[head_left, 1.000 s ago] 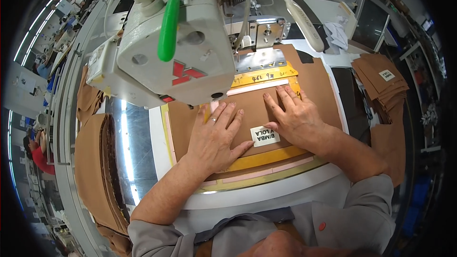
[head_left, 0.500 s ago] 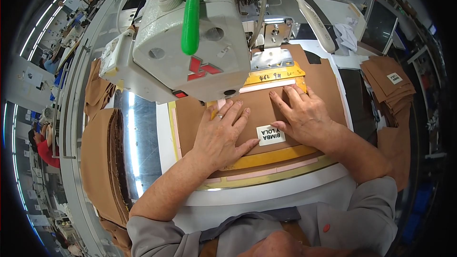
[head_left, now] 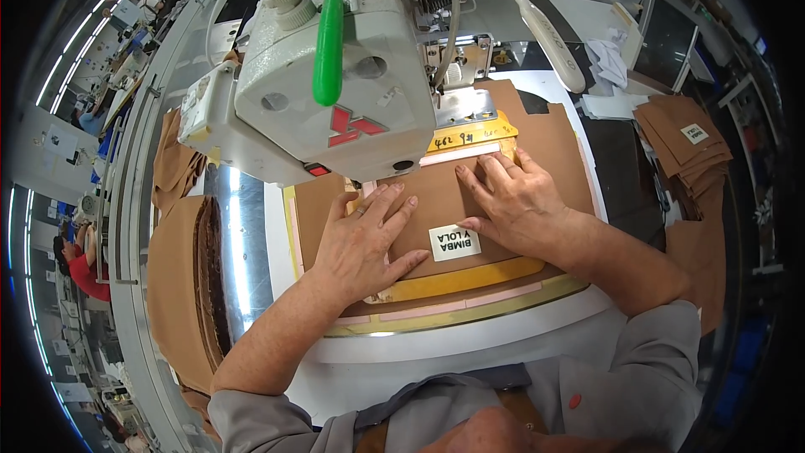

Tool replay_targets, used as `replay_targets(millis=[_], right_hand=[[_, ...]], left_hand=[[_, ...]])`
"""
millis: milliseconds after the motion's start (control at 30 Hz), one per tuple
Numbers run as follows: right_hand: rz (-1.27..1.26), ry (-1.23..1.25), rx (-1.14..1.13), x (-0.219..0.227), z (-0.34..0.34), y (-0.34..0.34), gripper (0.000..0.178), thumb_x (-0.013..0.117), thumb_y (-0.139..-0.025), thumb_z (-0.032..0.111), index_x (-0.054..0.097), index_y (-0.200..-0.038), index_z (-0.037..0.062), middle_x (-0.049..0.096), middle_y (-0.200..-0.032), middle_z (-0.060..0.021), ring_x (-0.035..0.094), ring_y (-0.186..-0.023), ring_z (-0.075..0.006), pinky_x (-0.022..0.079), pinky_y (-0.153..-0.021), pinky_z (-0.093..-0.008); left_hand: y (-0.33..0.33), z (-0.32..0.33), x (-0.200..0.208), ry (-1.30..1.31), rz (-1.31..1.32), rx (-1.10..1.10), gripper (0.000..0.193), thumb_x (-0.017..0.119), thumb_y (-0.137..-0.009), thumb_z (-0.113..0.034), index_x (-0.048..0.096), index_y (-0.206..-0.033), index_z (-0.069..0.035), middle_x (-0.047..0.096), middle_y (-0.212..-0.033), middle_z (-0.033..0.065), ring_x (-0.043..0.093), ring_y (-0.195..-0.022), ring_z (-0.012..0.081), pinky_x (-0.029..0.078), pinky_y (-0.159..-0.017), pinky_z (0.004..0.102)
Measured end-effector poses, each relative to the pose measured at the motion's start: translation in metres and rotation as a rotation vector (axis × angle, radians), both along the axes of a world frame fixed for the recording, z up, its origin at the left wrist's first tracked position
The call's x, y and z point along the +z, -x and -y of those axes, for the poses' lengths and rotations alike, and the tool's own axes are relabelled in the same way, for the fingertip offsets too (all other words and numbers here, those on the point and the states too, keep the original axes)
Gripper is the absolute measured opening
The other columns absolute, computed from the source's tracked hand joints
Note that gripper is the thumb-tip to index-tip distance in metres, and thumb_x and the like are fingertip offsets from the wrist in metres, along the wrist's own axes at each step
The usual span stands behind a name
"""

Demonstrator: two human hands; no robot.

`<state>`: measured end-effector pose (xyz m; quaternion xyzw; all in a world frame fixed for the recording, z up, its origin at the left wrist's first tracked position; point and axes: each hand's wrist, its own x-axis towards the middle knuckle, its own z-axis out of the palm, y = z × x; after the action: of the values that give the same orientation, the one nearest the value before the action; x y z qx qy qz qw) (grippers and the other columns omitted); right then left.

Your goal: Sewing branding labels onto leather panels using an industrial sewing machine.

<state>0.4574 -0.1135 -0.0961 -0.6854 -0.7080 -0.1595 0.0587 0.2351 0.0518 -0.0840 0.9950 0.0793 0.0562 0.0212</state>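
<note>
A brown fabric panel [head_left: 436,199] lies in a template with yellow edge strips [head_left: 470,279] and pink edging, on a white base. My left hand [head_left: 362,239] rests palm down on its left part, fingers spread, the fingertips just below the sewing machine head [head_left: 327,88]. Farther right, my right hand [head_left: 521,210] presses the panel with its fingers apart; its fingertips are beside the yellow clamp plate [head_left: 470,136]. Between my hands a white label [head_left: 455,242] lies on the panel. The machine's needle area is mostly hidden behind its head.
A stack of brown cut panels [head_left: 178,285] lies at the left, and more brown pieces [head_left: 675,130] are at the right. A green-handled tool [head_left: 329,50] stands before the machine head. A white lamp arm [head_left: 553,49] reaches in at the upper right, near crumpled white material [head_left: 608,63].
The panel with its template, label and clamp plate has slid to the left under the machine. Both hands have moved left along with it, still flat on the fabric.
</note>
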Motion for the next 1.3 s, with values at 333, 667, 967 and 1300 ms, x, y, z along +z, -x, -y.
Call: replay_targets(millis=[333,667,967,1300], right_hand=[[-0.035,0.043,0.010,0.001,-0.003,-0.001,0.068,0.068,-0.089,0.055,0.067,-0.128,-0.0007,0.063,-0.125,-0.0136,0.065,-0.111,-0.0269,0.050,-0.102,-0.0439],[-0.175,0.071,0.034,0.002,0.002,-0.019,0.062,0.067,-0.091,0.054,0.068,-0.131,0.0063,0.061,-0.126,-0.0070,0.054,-0.122,-0.0244,0.043,-0.103,-0.0408],[-0.092,0.120,0.054,0.000,-0.003,-0.012,0.065,0.061,-0.096,0.055,0.066,-0.130,0.0006,0.061,-0.135,-0.0097,0.055,-0.120,-0.0259,0.041,-0.105,-0.0423],[-0.160,0.056,0.134,-0.010,-0.016,-0.007,0.064,0.062,-0.095,0.055,0.065,-0.130,0.0003,0.059,-0.136,-0.0113,0.054,-0.124,-0.0270,0.042,-0.105,-0.0435]], left_hand=[[0.012,-0.008,0.005,0.009,0.011,0.042,0.067,0.068,-0.088,-0.058,0.063,-0.137,-0.012,0.051,-0.148,0.0187,0.065,-0.115,0.0278,0.037,-0.107,0.0544],[0.019,-0.009,0.007,-0.068,-0.071,0.093,0.074,0.066,-0.087,-0.062,0.059,-0.143,-0.014,0.052,-0.147,0.0194,0.067,-0.115,0.0268,0.035,-0.110,0.0549],[0.026,-0.012,0.004,-0.109,-0.096,0.148,0.079,0.063,-0.088,-0.066,0.056,-0.147,-0.013,0.052,-0.149,0.0190,0.067,-0.118,0.0252,0.033,-0.113,0.0533],[0.024,-0.009,0.006,-0.169,-0.130,0.222,0.094,0.069,-0.081,-0.068,0.043,-0.157,-0.021,0.054,-0.141,0.0172,0.066,-0.111,0.0266,0.036,-0.108,0.0510]])
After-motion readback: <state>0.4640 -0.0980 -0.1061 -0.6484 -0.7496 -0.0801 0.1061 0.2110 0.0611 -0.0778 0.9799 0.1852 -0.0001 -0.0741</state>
